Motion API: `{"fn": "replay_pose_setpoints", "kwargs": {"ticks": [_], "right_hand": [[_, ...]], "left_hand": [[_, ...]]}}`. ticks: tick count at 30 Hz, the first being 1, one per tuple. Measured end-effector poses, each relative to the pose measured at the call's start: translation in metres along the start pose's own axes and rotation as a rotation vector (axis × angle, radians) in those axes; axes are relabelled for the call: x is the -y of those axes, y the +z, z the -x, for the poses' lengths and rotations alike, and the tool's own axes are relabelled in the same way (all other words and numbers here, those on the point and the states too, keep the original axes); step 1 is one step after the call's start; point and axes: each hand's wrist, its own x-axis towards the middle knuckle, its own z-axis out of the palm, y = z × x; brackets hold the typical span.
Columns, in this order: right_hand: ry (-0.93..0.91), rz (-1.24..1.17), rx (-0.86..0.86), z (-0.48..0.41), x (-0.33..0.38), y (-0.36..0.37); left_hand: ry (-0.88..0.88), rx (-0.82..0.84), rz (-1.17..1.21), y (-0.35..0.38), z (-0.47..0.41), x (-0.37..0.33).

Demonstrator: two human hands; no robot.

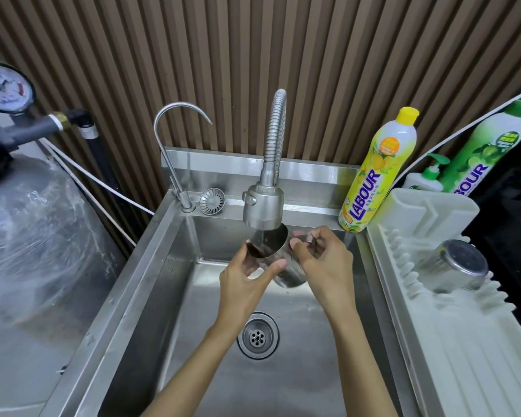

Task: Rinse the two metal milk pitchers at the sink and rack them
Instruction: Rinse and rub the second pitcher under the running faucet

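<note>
Rinsing: your left hand [244, 285] and right hand [327, 261] grip the milk pitcher [291, 275] under the spray faucet [263, 209]; next, probably drain and rack it.

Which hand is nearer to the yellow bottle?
Right. The right hand holds the handle of the pitcher, below-left of the yellow bottle; the left hand grips the pitcher body, farther left.

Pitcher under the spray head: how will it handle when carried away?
Probably slippery: water runs over the smooth metal pitcher, though the right hand pinches its handle. Likely rigid, being metal. Perhaps heavier than empty, since its mouth faces the spray head.
</note>
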Motion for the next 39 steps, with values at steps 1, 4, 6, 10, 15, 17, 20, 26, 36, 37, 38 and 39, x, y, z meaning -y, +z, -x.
{"fn": "replay_pose_setpoints", "kwargs": {"ticks": [1,4,6,10,15,17,20,26,36,37,38,39], "right_hand": [[-0.006,-0.074,0.009,0.0,-0.002,0.001],[0.039,-0.3,0.065,-0.004,-0.009,0.007],[0.076,-0.425,0.152,-0.007,-0.014,0.011],[0.156,-0.644,0.29,-0.007,-0.027,0.023],[0.227,-0.666,0.269,-0.005,-0.028,0.027],[0.226,-0.564,0.233,-0.005,-0.021,0.022],[0.233,-0.382,0.174,-0.008,-0.013,0.012],[0.01,0.054,-0.052,-0.004,0.005,-0.001],[0.149,-0.86,0.284,-0.011,-0.026,0.032],[0.198,-0.952,0.307,-0.01,-0.029,0.036],[0.235,-0.995,0.323,-0.009,-0.032,0.038],[0.258,-0.99,0.332,-0.007,-0.032,0.039]], "left_hand": [[0.019,0.017,0.061,0.001,-0.003,0.001],[0.1,0.014,0.155,-0.001,-0.009,-0.001],[0.177,-0.029,0.143,-0.006,-0.012,-0.003],[0.317,-0.089,-0.051,-0.017,-0.014,-0.011],[0.293,-0.243,-0.295,-0.018,-0.006,-0.025],[0.21,-0.294,-0.328,-0.016,-0.002,-0.025],[0.133,-0.302,-0.348,-0.01,0.004,-0.021],[0.09,-0.156,-0.167,0.0,0.003,-0.01],[0.397,-0.229,-0.205,-0.014,-0.016,-0.019],[0.421,-0.247,-0.258,-0.015,-0.014,-0.02],[0.435,-0.274,-0.308,-0.016,-0.011,-0.02],[0.433,-0.307,-0.348,-0.016,-0.008,-0.021]]}}
